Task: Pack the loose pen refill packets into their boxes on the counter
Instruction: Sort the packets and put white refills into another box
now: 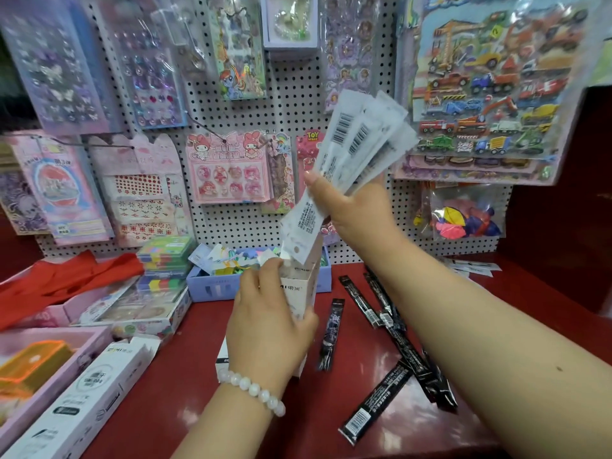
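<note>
- Right hand [356,200] grips a fanned bunch of white refill packets [357,144] – fingers closed round the middle of the bunch, thumb across the front
- Left hand [271,326] is wrapped round the open white box [299,289], holding it upright on the red counter [205,376], mouth up
- All places below are relative to that box
- The bunch sits directly above the box, its long axis tilted, top ends leaning up and right; one packet hangs lower than the rest, its bottom end at or just inside the mouth – can't tell if it's actually in
- So the key relation: the packets' lower ends point down-left into the mouth, and the right hand is the one above it; my read is the bunch needs squaring up to near vertical before it slides down
- Risk, as a guess: the fanned ends snag on the rim
- Loose black refill packets [390,326] lie scattered on the counter just right of the box, not yet packed
- Another white box [86,402] lies flat, well left of it
</note>
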